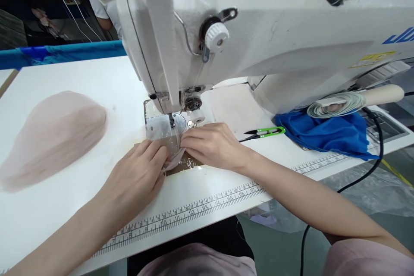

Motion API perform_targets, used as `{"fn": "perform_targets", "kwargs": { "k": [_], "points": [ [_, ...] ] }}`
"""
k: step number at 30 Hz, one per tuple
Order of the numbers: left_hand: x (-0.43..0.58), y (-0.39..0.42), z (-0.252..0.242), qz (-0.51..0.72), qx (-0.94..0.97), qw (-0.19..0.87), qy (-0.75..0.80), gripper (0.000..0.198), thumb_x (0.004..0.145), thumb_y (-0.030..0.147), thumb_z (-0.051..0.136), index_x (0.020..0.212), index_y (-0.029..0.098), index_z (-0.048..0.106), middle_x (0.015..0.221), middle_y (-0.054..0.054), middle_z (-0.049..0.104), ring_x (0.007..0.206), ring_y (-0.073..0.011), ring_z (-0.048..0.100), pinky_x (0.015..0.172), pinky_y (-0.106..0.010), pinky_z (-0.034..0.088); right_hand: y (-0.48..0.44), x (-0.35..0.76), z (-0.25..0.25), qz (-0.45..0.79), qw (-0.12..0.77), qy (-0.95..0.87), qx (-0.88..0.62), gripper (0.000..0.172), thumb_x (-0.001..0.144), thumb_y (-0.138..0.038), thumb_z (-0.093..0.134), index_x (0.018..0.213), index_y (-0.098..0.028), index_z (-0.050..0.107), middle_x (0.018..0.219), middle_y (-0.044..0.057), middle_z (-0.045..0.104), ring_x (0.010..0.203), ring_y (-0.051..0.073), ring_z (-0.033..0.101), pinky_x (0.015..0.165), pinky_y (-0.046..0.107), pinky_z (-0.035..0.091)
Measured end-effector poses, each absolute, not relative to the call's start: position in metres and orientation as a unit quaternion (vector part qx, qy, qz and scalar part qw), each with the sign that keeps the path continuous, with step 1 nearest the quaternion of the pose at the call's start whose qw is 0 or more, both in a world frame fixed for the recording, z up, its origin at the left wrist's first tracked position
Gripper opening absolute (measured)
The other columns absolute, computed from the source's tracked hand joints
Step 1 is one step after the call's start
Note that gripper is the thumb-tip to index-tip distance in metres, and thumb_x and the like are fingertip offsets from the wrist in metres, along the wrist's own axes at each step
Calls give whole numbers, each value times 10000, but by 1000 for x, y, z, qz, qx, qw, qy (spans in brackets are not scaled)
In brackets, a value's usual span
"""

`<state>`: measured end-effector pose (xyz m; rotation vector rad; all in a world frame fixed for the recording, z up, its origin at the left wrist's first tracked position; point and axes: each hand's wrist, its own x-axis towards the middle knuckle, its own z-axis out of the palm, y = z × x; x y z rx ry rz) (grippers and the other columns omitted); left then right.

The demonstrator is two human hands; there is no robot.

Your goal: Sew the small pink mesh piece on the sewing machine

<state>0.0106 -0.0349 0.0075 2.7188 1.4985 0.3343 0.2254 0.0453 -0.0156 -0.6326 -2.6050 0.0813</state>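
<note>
A sheer pale fabric piece [175,160] lies in front of the presser foot [172,120] of a white sewing machine [291,26]. My right hand [215,145] pinches its edge just right of the foot, with fingertips pressed together. At the front left of the needle plate [157,126], my left hand [140,172] has its fingers curled down on the same fabric; its fingertips are partly hidden. The fabric between the hands is thin and see-through, so its full outline is hard to make out.
More sheer pink fabric [61,133] lies on the table's left. Green-handled thread snips [270,131] rest right of my right hand, near a blue cloth [326,133] and a coil of pale cord [336,104]. A printed ruler [194,211] runs along the front edge. Another person's arm [105,21] shows behind.
</note>
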Motion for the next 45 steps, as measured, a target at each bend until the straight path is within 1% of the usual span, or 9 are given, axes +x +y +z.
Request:
{"fn": "perform_targets", "kwargs": {
  "k": [4,8,12,20,26,29,31,35,45],
  "points": [
    [11,-15,3,158,806,121,558,201,862,103,318,812,207,482,670,1,553,546,-146,488,496,-268,370,48,224,-18,143,291,-903,-281,222,982,-211,509,990,-185,729,915,-7,775,740,105,694,583,221,465],
    [9,2,13,183,753,234,587,226,935,272,335,970,225,553,696,25,609,568,-136,525,554,-278,391,49,220,-21,200,344,-854,-336,204,965,-232,543,1001,-199,741,923,-13,775,755,99,700,641,218,496],
    [6,12,20,138,777,236,567,428,919,562,459,710,206,570,631,18,509,537,-116,439,523,-293,339,51,217,-23,159,377,-844,-346,241,981,-262,515,983,-206,749,845,-15,764,690,84,665,599,207,463],
    [-3,19,16,189,786,293,510,419,974,443,466,730,195,700,634,21,421,505,-64,347,448,-247,268,50,217,-19,121,354,-859,-349,255,996,-277,498,987,-201,741,877,-17,770,661,81,653,543,212,402],
    [0,-2,1,179,881,30,437,339,964,340,517,734,190,715,799,-19,599,509,-64,445,456,-244,337,44,225,-15,72,298,-912,-273,256,946,-188,507,849,-189,744,794,-27,757,622,99,629,517,239,386],
    [8,-16,-1,169,897,-131,388,235,927,255,577,781,167,740,846,-61,680,650,-162,599,496,-301,395,43,227,-12,23,270,-932,-240,244,900,-142,536,753,-175,728,830,4,757,732,147,639,568,278,426],
    [12,-22,-1,159,898,-187,365,164,914,198,591,918,153,749,1079,-100,727,887,-251,681,641,-374,474,43,227,-12,-12,277,-937,-212,232,884,-111,545,741,-165,720,899,18,770,876,187,661,652,309,464],
    [13,-27,-2,135,900,-187,371,241,950,132,525,1126,129,688,1248,-142,674,1148,-270,651,877,-448,472,42,225,-13,-27,278,-941,-192,250,890,-67,515,779,-155,722,884,21,784,938,184,690,787,325,489],
    [11,-27,-8,177,888,-135,402,270,944,154,542,1175,153,682,1211,-125,694,1108,-259,676,1149,-539,311,40,224,-12,-17,270,-942,-199,275,926,-92,484,782,-154,710,870,30,786,833,157,710,855,320,485]
  ]
}}
